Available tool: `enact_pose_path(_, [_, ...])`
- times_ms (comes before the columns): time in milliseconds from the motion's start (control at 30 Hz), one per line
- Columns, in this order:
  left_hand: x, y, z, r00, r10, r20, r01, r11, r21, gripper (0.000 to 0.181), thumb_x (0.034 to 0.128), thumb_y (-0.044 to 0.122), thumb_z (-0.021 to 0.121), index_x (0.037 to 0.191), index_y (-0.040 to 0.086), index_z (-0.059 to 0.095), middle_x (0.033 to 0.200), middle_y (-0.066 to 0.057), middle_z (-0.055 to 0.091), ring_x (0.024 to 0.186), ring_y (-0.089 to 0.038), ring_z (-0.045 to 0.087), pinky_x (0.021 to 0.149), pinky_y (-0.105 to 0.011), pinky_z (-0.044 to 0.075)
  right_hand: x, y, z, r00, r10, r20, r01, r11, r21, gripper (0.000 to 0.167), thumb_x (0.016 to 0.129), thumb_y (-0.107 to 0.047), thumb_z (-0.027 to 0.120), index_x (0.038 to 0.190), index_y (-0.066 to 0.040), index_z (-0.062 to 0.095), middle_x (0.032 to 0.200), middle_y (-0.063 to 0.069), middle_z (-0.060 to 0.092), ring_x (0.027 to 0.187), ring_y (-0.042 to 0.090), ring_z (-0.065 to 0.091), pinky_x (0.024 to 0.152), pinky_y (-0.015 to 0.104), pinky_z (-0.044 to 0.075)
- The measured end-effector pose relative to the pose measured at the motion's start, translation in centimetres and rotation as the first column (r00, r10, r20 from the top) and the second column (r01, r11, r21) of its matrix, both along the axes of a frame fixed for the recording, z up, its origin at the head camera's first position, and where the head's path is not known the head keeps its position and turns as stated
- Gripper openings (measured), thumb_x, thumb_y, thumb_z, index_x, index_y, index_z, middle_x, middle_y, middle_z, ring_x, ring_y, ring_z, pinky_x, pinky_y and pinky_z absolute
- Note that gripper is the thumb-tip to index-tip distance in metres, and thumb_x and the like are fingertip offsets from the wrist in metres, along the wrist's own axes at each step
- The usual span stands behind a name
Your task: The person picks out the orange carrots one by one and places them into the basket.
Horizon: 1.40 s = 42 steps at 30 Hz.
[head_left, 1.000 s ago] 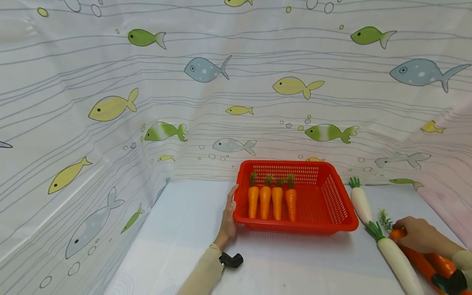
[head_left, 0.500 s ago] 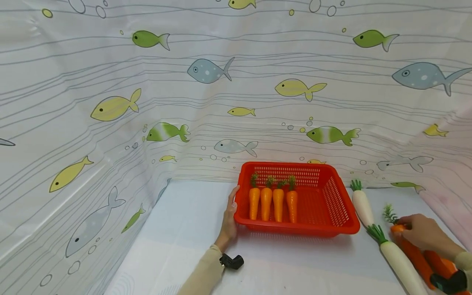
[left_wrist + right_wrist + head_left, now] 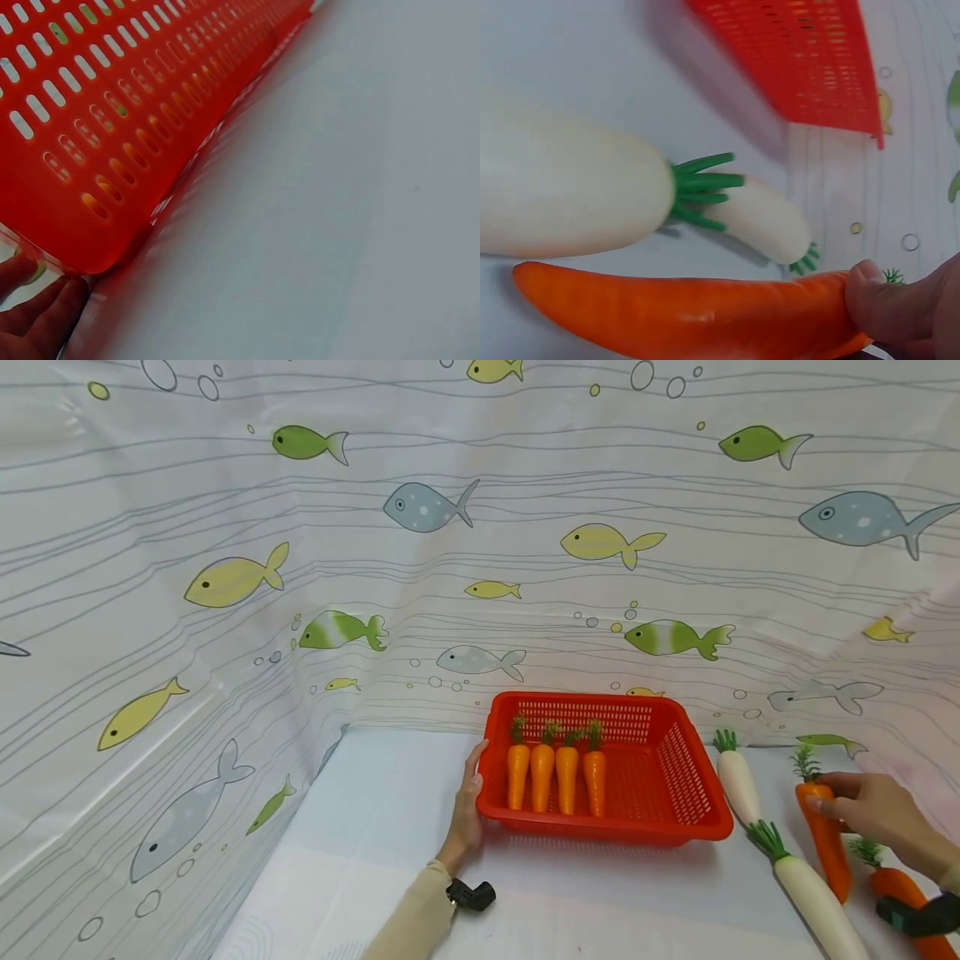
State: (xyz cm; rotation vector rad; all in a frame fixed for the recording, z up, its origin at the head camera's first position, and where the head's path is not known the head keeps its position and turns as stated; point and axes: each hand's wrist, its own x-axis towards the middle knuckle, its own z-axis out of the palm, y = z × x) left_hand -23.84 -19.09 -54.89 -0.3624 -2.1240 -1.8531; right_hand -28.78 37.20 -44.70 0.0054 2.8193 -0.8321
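A red plastic basket stands mid-table with several orange carrots lined up in its left part. My left hand rests against the basket's left side, its fingers laid along the wall; in the left wrist view the fingertips touch a corner of the basket. On the right, my right hand pinches a carrot near its leafy top, thumb over the orange body. Another carrot lies below, partly covered by the right wrist.
Two white radishes with green tops lie between basket and right hand: a far radish and a near radish. A fish-patterned sheet hangs behind and to the left of the white table.
My right hand has taken hold of a carrot and moved it away from the other carrot, up the table beside the radishes. The left hand and basket stay in place.
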Motion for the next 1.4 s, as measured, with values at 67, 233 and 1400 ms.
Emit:
enact_pose_path(67, [0.0, 0.0, 0.1, 1.000, 0.001, -0.003, -0.001, 1.000, -0.001, 0.060, 0.1089, 0.035, 0.022, 0.169, 0.031, 0.025, 0.177, 0.001, 0.023, 0.161, -0.033, 0.028, 0.128, -0.065, 0.025, -0.2, -0.2, 0.8, 1.000, -0.003, -0.021, 0.003, 1.000, -0.029, 0.069, 0.097, -0.016, 0.070, 0.137, 0.031, 0.039, 0.118, 0.047, 0.059, 0.083, 0.029, 0.070, 0.075, 0.047, 0.066])
enact_pose_path(233, [0.1, 0.1, 0.3, 1.000, -0.004, -0.009, 0.004, 1.000, -0.003, 0.061, 0.1087, 0.035, 0.022, 0.169, 0.028, 0.024, 0.177, 0.000, 0.022, 0.161, -0.034, 0.029, 0.127, -0.066, 0.027, -0.5, -0.9, 3.3, 0.997, 0.026, -0.078, -0.030, 0.998, -0.051, 0.069, 0.100, -0.017, 0.069, 0.138, 0.032, 0.038, 0.112, 0.043, 0.065, 0.082, 0.029, 0.073, 0.076, 0.051, 0.065])
enact_pose_path(1400, [0.2, 0.1, 0.3, 1.000, 0.012, -0.008, -0.012, 1.000, -0.012, 0.061, 0.1083, 0.030, 0.021, 0.169, 0.028, 0.024, 0.177, 0.000, 0.023, 0.160, -0.032, 0.030, 0.127, -0.061, 0.028, -3.4, -9.5, 8.9, 0.981, 0.180, -0.076, -0.195, 0.924, -0.330, 0.072, 0.107, -0.032, 0.063, 0.156, 0.014, 0.037, 0.137, 0.024, 0.066, 0.095, -0.001, 0.071, 0.084, 0.029, 0.065])
